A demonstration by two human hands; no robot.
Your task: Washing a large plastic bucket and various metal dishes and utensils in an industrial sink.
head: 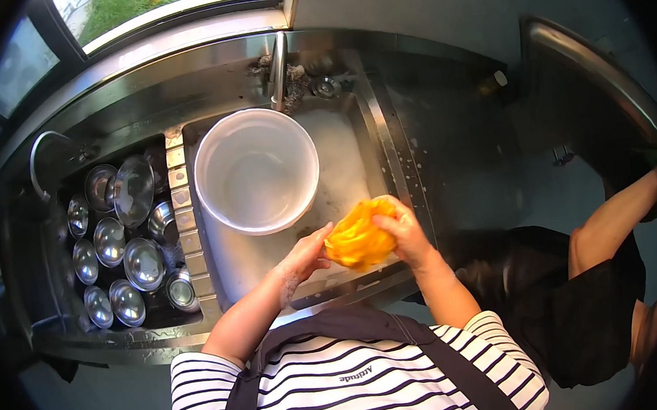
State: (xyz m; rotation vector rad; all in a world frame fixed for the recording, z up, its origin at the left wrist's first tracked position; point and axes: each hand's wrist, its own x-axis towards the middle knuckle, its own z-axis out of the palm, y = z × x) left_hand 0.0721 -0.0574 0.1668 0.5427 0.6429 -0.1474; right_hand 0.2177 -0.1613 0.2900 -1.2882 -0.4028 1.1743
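Over the front of a soapy steel sink basin (241, 268), my right hand (404, 231) grips a bunched orange-yellow cloth (359, 237), slightly blurred. At the cloth's left side is my left hand (306, 255), thumb and fingers at its edge; whether they grip it is unclear. Suds cling to my left wrist. Just beyond my hands stands a round white plastic bucket (257, 170), with cloudy liquid or a pale bottom visible inside.
Several steel bowls (144, 263) fill the left basin, past a metal divider (182, 198). A faucet (279, 71) rises behind the bucket, beside dark scrubbers (297, 87) and a drain strainer (326, 87). At right are another person's arm (615, 225) and dark clothing.
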